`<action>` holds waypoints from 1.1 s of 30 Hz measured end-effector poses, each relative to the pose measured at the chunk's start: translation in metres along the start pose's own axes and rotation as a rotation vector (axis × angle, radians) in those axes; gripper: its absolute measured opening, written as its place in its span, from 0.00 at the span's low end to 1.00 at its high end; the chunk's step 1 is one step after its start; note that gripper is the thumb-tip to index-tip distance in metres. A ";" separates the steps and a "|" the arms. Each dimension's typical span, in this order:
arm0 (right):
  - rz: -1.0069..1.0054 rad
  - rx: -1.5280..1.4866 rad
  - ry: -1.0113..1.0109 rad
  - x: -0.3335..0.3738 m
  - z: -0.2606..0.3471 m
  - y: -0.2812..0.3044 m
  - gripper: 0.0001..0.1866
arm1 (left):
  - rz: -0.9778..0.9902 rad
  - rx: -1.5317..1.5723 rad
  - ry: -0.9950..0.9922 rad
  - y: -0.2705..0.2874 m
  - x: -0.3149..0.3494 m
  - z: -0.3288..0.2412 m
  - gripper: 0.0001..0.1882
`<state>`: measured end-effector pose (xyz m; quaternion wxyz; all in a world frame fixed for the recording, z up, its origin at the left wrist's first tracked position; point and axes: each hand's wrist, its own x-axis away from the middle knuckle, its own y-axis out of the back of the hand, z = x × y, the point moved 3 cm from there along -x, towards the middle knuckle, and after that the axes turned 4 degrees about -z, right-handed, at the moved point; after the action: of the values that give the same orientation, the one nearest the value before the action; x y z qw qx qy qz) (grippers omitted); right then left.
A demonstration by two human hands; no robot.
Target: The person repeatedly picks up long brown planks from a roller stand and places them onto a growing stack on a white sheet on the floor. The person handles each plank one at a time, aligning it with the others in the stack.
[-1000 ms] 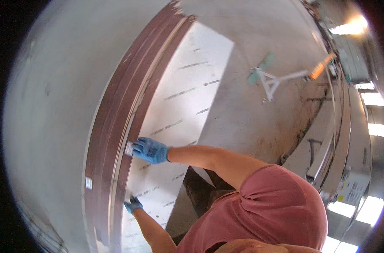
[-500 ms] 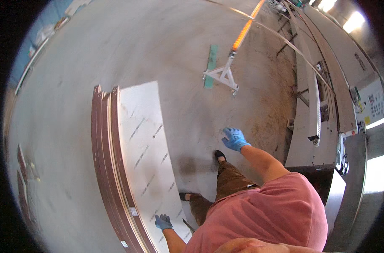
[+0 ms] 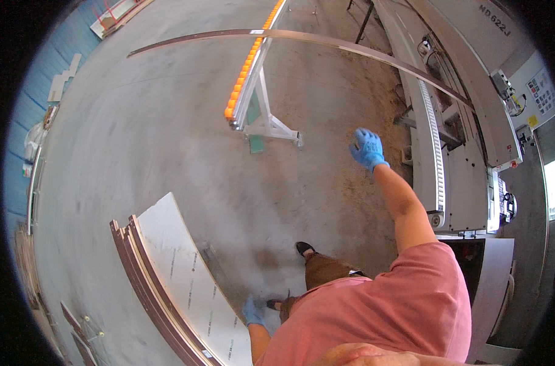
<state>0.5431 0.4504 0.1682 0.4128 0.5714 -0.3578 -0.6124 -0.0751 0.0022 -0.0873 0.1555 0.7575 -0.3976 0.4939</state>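
My right hand (image 3: pixel 368 149) wears a blue glove and reaches forward over the floor with its fingers apart, holding nothing. The nearest thing to it is the machine's roller edge (image 3: pixel 433 143) on the right. My left hand (image 3: pixel 253 310), also gloved in blue, hangs low beside the edge of a white printed panel (image 3: pixel 180 262); its fingers look stretched out and hold nothing I can see. Whether it touches the panel I cannot tell. Ahead, a long narrow brown strip (image 3: pixel 210 36) lies across a stand with orange rollers (image 3: pixel 244 82) and extends to the machine.
Brown-edged boards (image 3: pixel 146 283) stand on edge against the white panel. A long grey machine (image 3: pixel 472 177) runs along the right side. A green board (image 3: pixel 256 144) lies under the stand's white legs (image 3: pixel 271 129). Dark strips (image 3: pixel 76 332) lie on the floor at far left.
My view has turned, and the roller stand and long strip now appear nearer. My right arm reaches farther forward. My left hand has moved from the white panel's face to its edge.
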 end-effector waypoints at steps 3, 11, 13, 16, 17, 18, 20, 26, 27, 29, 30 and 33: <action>-0.013 0.048 -0.064 -0.041 -0.052 0.006 0.26 | -0.093 -0.148 -0.023 -0.043 -0.008 -0.033 0.15; 0.012 0.130 -0.103 -0.132 -0.086 0.027 0.31 | -0.148 -0.176 -0.019 -0.057 0.013 -0.082 0.16; -0.022 0.179 -0.086 -0.142 -0.100 0.029 0.33 | -0.256 -0.215 0.053 -0.062 0.027 -0.074 0.16; -0.070 0.239 -0.065 -0.160 -0.112 0.024 0.36 | -0.317 -0.224 0.088 -0.062 0.037 -0.072 0.16; -0.080 0.248 -0.071 -0.165 -0.114 0.021 0.37 | -0.315 -0.216 0.092 -0.062 0.036 -0.070 0.16; -0.090 0.257 -0.075 -0.169 -0.116 0.019 0.39 | -0.319 -0.235 0.092 -0.060 0.036 -0.069 0.15; -0.047 0.271 -0.100 -0.176 -0.122 0.013 0.42 | -0.318 -0.248 0.091 -0.070 0.039 -0.065 0.14; -0.010 0.313 -0.137 -0.191 -0.141 0.008 0.49 | -0.224 -0.362 -0.001 -0.094 -0.003 -0.075 0.11; 0.088 0.273 -0.151 -0.196 -0.128 0.009 0.50 | -0.082 -0.193 0.080 -0.092 -0.001 -0.085 0.12; 0.146 0.237 -0.135 -0.194 -0.141 0.009 0.46 | -0.172 -0.321 0.019 -0.119 -0.013 -0.088 0.16; 0.230 0.235 -0.151 -0.194 -0.139 0.007 0.43 | -0.224 -0.386 -0.012 -0.127 -0.015 -0.091 0.17; 0.324 0.211 -0.135 -0.189 -0.123 0.009 0.32 | -0.100 -0.481 -0.040 -0.137 -0.039 -0.111 0.31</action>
<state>0.6671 0.6237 0.2415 0.4186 0.5041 -0.5343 -0.5341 -0.0484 0.1762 -0.0481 0.3475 0.7270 -0.4690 0.3616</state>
